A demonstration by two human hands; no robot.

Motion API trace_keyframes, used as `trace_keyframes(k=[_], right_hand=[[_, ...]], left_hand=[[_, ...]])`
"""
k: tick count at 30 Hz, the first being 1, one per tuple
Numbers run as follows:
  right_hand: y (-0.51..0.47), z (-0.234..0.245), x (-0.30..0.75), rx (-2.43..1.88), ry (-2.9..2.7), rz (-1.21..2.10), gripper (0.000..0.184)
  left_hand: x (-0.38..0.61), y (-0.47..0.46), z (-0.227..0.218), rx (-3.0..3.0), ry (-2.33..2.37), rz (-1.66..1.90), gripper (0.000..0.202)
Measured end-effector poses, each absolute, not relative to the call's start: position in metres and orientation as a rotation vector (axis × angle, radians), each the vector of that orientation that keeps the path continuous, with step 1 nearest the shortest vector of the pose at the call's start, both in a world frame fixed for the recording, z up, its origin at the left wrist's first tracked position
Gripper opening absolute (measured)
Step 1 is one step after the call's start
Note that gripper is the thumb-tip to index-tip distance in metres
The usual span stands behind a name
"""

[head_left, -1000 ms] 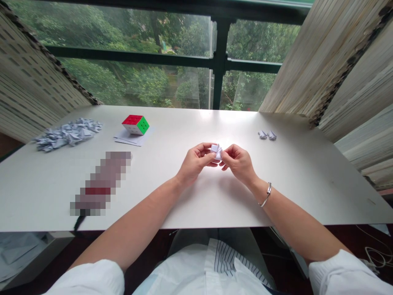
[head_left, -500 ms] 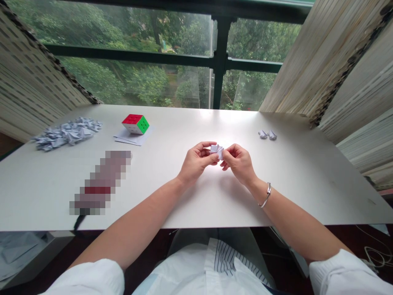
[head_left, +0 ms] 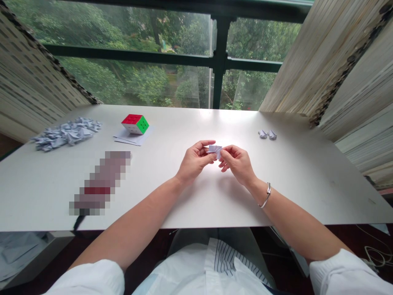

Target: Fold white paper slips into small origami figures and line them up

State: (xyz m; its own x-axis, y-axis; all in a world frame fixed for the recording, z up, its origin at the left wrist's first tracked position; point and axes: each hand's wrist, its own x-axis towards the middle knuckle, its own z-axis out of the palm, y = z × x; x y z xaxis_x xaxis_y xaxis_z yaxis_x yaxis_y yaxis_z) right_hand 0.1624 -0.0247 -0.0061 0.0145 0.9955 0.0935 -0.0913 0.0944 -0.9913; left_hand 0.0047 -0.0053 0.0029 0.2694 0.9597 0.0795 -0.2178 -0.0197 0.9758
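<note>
Over the white table [head_left: 307, 180], our left hand [head_left: 194, 160] and right hand [head_left: 238, 164] pinch a folded paper [head_left: 215, 150] between fingertips, holding it raised where both can work it.

Daylight from the window [head_left: 132, 78] fills the scene, leaving pale glare along the far side of the table [head_left: 307, 192] and soft shadows beneath the left hand [head_left: 195, 160] and right hand [head_left: 238, 164]. Wide-angle distortion bends the blinds [head_left: 337, 61] at the edges, and a coarse mosaic patch [head_left: 101, 182] obscures one area.
</note>
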Motion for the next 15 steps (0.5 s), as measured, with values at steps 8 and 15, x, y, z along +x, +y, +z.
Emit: trace_keyframes(k=[8,15], right_hand=[[-0.0233,-0.0095,0.1644,-1.078,-1.220,1.110,0.029],[-0.0227,-0.0098,0.1658,-1.099,-1.234,1.122,0.026]], left_hand=[[0.0019,-0.0039,0.0051,1.242,0.842,1.085,0.055],[-0.0010,-0.0022,0.0032,1.251,0.815,1.055,0.062]])
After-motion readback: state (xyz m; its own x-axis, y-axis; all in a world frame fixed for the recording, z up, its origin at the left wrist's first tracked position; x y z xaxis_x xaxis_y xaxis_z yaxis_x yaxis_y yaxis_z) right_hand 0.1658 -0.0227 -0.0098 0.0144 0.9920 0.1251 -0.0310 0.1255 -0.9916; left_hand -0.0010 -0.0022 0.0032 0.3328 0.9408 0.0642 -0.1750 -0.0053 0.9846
